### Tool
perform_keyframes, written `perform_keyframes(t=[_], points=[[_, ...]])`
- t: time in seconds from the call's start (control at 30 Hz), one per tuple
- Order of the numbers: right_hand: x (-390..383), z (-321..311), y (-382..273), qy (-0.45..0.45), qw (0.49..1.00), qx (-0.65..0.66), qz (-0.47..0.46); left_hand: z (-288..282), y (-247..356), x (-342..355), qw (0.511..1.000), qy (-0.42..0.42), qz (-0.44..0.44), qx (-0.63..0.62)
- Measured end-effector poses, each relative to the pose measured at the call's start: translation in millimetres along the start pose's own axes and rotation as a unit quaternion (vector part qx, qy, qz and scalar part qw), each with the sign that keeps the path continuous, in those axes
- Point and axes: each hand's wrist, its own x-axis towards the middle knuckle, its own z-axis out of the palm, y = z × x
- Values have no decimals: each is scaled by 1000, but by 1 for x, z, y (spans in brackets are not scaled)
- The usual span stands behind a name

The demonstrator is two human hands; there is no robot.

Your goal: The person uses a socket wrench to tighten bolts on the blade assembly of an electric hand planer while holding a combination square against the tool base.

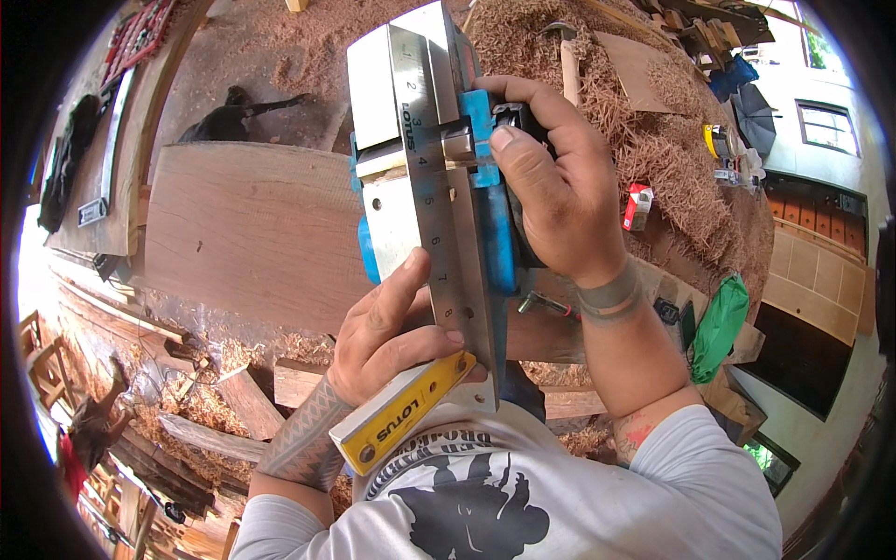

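Observation:
A blue electric hand planer [499, 224] is held up in front of my chest, its flat metal sole facing me and the cutter slot showing across it. My right hand [560, 177] is closed round the planer's right side, thumb near the black knob. My left hand [392, 327] grips a try square with a yellow stock [406, 411]. The square's steel blade [427, 196] lies along the length of the sole, over the cutter slot. My left index finger rests against the blade. Part of the planer body is hidden behind the sole and my hands.
A wide wooden board [252, 233] lies below, left of the planer. Wood shavings [616, 140] are heaped at the far right, with a hammer [569, 70] on them. A small tool with a red-and-black handle [549, 304] and a green bag [721, 327] are at right.

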Motion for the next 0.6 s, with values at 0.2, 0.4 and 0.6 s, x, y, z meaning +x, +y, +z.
perform_keyframes(t=[0.2,0.4,0.6], points=[[0,1,-2,3,1000,6,8,0,1,1,1000,2,2,7],[0,1,-4,3,1000,2,21,-1,2,1,1000,1,4,12],[2,1,-4,11,1000,-17,3,0,2,1,1000,3,6,17]])
